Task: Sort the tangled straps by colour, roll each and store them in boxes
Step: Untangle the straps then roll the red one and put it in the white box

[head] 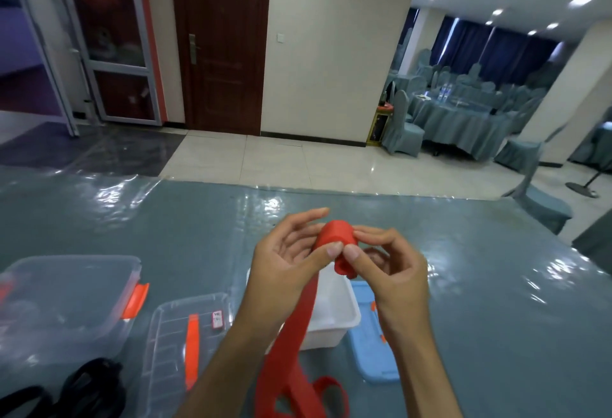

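Red strap [334,238] is up off the desk [205,219], mid-roll, held at chest height between both hands! The left hand [288,258] cradles the roll from nine o'clock, thumb pressed on its near face, the other fingers [311,215] loosely spread behind it. The right hand [390,265] pinches the roll's three o'clock edge between thumb and curled fingers. A long unrolled tail drops toward six o'clock, over the white box [334,311], and ends in loose loops on the desk. So the step in hand is rolling, with plenty of strap left to wind. Next move, by my reading: keep the coil tight, turn it, feed the tail up without letting layers slip. Black straps [76,388] wait at seven o'clock beside a clear box [66,285] and a clear lid [178,344]; a blue lid [371,334] lies at five o'clock.
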